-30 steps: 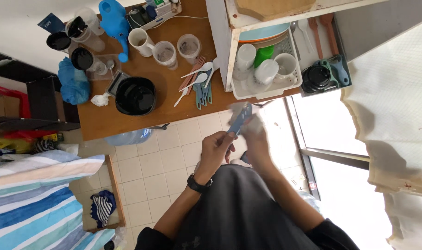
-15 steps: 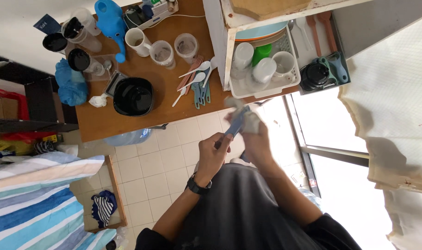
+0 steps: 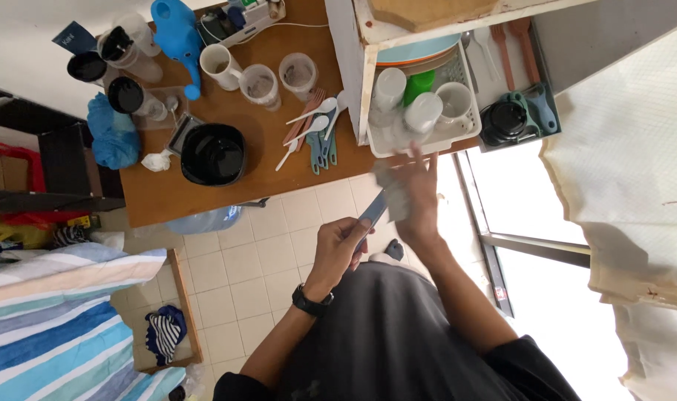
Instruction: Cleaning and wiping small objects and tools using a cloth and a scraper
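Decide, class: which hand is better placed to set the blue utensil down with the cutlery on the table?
Probably the left hand: it already grips the blue utensil and is nearer the cutlery. The right hand holds a cloth.

A home: dish rack (image 3: 457, 130) of cups, cluttered wooden table (image 3: 205, 189), striped bedding (image 3: 64, 319).

— How many hands do you count?
— Two: the left hand (image 3: 340, 245) and the right hand (image 3: 415, 194).

— And spoons on the surface (image 3: 257, 141)?
— I see two white spoons (image 3: 314, 113) beside the cutlery.

— Clear plastic cups?
— Two clear cups (image 3: 261, 83), far on the surface, next to one white mug (image 3: 220, 65).

— Anything black?
— One black bowl (image 3: 213, 154), and one blue watering can (image 3: 177, 36) at the far left.
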